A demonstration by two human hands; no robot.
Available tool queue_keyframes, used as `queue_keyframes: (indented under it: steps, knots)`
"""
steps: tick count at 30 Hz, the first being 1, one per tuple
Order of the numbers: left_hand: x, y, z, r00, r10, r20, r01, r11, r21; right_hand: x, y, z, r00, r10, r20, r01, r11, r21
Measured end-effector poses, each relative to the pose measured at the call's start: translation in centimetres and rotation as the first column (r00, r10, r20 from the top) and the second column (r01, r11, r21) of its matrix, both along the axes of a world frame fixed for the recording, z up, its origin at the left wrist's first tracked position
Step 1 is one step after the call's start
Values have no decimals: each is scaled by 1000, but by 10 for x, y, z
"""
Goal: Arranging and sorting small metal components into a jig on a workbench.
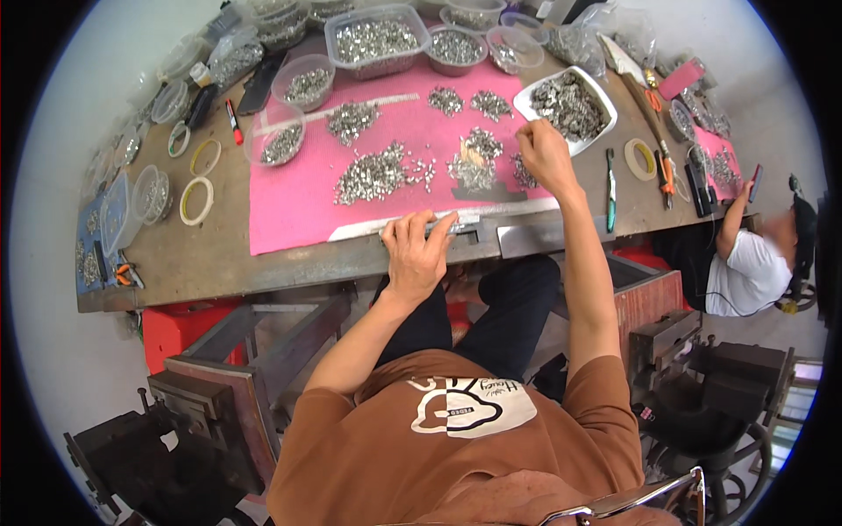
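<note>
My left hand (pixel 416 256) is at the table's front edge, its fingers curled down over a grey metal piece (pixel 465 235). What lies under those fingertips is hidden. My right hand (pixel 545 156) is closed in a pinch beside the near-left rim of a white tray (pixel 607 131) heaped with small metal parts (pixel 570 107). Anything in that pinch is too small to make out. Between the hands, on a pink mat (pixel 289 223), lie a pile of shiny metal bits (pixel 474 174) and, to its left, a wider pile of small metal pieces (pixel 373 175).
Plastic tubs (pixel 377 66) of metal parts line the back. Tape rolls (pixel 196 202) and a red marker (pixel 234 121) lie left; a green toothbrush (pixel 610 188) and orange-handled pliers (pixel 667 180) lie right. Another person (pixel 750 272) sits at far right.
</note>
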State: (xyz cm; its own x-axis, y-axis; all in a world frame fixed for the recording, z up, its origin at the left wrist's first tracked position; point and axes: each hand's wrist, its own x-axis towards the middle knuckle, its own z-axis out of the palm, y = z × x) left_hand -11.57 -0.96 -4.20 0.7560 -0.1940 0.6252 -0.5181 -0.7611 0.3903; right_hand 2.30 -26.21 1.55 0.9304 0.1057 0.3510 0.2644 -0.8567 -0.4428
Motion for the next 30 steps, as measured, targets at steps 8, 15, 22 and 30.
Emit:
queue_keyframes:
  steps: [8,15,22,30]
  knots:
    - [1,0,-2,1000,4,1,-4,1000,14,-99,23,-23,998,44,-33,-37,985,167]
    - [0,1,-4,1000,-6,-4,6,1000,11,-99,32,-33,1000,-1,-20,4,989,151]
    - [0,-1,-2,1000,12,11,-12,1000,-22,-115,50,-8,973,230,-20,-203,894,400]
    - [0,-1,-3,1000,4,-11,-5,1000,-27,-118,71,-31,945,323,58,-318,859,402]
